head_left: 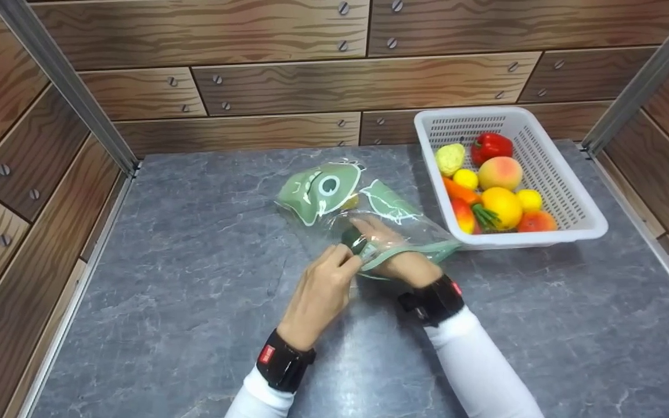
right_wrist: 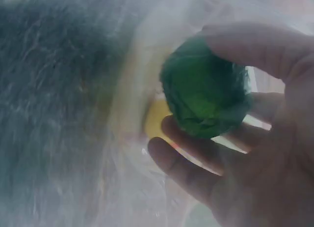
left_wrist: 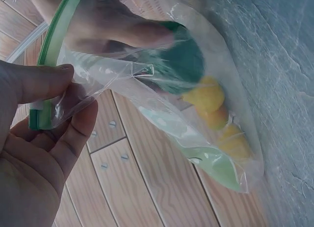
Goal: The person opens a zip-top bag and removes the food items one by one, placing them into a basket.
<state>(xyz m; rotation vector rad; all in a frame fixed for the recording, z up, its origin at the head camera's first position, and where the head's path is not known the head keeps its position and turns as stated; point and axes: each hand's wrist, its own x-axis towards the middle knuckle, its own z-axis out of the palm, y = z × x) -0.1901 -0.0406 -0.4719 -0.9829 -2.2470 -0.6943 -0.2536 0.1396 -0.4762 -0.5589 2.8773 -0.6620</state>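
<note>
A clear zip bag (head_left: 334, 223) with a green cartoon print and green zip edge lies on the grey table. My left hand (head_left: 326, 276) pinches the bag's green zip edge (left_wrist: 47, 79) between thumb and fingers at the mouth. Through that mouth reaches my right hand (head_left: 384, 238), inside the bag. It holds a dark green, roundish vegetable or fruit (right_wrist: 206, 89), whose exact kind I cannot tell, with thumb and fingers curved round it. Beyond the green thing, yellow pieces (left_wrist: 206, 99) lie deeper in the bag, blurred by the plastic.
To the right stands a white plastic basket (head_left: 567, 186) holding a red bell pepper (head_left: 491, 148), a peach (head_left: 500, 173), an orange (head_left: 501, 208), a carrot (head_left: 460, 190) and other fruit. Wood-patterned walls (head_left: 276, 87) enclose the table (head_left: 183, 278) at the back and sides.
</note>
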